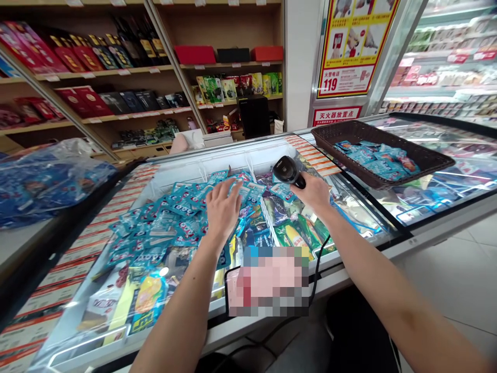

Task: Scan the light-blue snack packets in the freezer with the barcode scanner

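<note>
My right hand (pixel 313 195) grips a black barcode scanner (pixel 286 170) by its handle, the head pointing up and away. A dark cable hangs down below that hand. Fingers apart, my left hand (pixel 223 210) is over a spread of small blue packets (pixel 166 217); whether its fingertips touch any of them I cannot tell. The packets lie in a loose heap on the glass top of a chest freezer (pixel 229 325). More of the same packets (pixel 382 160) lie in a brown woven basket (pixel 423 150) at the right.
A phone (pixel 233 292), its screen pixelated, lies at the freezer's front edge. Large blue plastic-wrapped packs (pixel 50 181) stand at the left. Wooden shelves (pixel 229 31) with boxes and bottles line the back. Another freezer (pixel 466 181) adjoins on the right.
</note>
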`<state>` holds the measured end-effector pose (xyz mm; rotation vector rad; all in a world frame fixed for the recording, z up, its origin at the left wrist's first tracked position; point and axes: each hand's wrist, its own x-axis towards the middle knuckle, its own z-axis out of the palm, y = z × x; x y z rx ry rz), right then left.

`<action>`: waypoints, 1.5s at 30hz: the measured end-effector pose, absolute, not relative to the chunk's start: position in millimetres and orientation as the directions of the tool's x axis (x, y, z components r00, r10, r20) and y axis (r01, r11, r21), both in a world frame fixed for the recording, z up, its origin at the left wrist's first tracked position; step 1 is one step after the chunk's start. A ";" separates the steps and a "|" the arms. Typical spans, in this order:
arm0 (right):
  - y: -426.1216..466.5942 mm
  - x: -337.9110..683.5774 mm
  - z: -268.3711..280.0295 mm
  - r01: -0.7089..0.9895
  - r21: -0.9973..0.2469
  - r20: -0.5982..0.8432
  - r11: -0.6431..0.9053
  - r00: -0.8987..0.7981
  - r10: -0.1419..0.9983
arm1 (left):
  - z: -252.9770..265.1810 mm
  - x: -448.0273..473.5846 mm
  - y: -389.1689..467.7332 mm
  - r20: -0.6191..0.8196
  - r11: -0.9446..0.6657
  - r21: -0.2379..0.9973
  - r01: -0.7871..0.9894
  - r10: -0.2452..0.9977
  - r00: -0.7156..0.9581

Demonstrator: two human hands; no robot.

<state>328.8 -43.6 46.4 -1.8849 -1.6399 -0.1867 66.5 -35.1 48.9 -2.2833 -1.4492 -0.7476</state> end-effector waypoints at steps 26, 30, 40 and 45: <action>-45.5 335.1 54.2 0.923 -0.382 0.457 -0.050 0.235 0.858 | 44.4 148.9 -13.3 0.151 -0.719 -0.142 0.681 0.664 0.733; -46.3 334.1 55.4 0.924 -0.377 0.445 -0.062 0.240 0.863 | 48.9 142.7 -13.0 0.134 -0.715 -0.117 0.689 0.676 0.725; -48.3 330.0 54.2 0.938 -0.344 0.447 -0.043 0.204 0.871 | 37.1 110.8 -23.0 0.343 -0.497 0.135 0.857 0.835 0.431; -46.6 328.0 51.5 0.944 -0.327 0.444 -0.036 0.187 0.876 | 24.0 113.2 -20.3 0.394 -0.413 0.104 0.905 0.852 0.343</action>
